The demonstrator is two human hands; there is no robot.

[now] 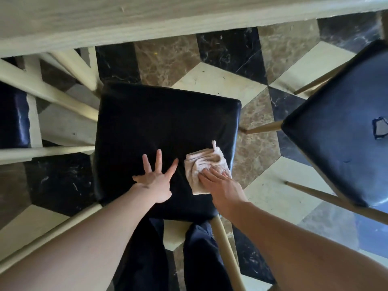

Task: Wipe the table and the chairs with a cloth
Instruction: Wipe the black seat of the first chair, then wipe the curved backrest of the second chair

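Note:
A chair with a black padded seat (pixel 163 122) stands below me in the middle of the view. A crumpled pale pink cloth (pixel 202 164) lies on the seat's near right corner. My right hand (pixel 220 183) presses flat on the cloth with straight fingers. My left hand (pixel 156 179) rests on the seat to the left of the cloth, its fingers spread wide. The light wooden table (pixel 126 19) runs across the top of the view, beyond the chair.
A second black-seated chair (pixel 340 131) with a small tear stands at the right on thin wooden legs. Another dark seat (pixel 12 118) and cream chair rails (pixel 46 91) sit at the left. The floor (pixel 258 152) is patterned marble tile. My dark trousers show below the seat.

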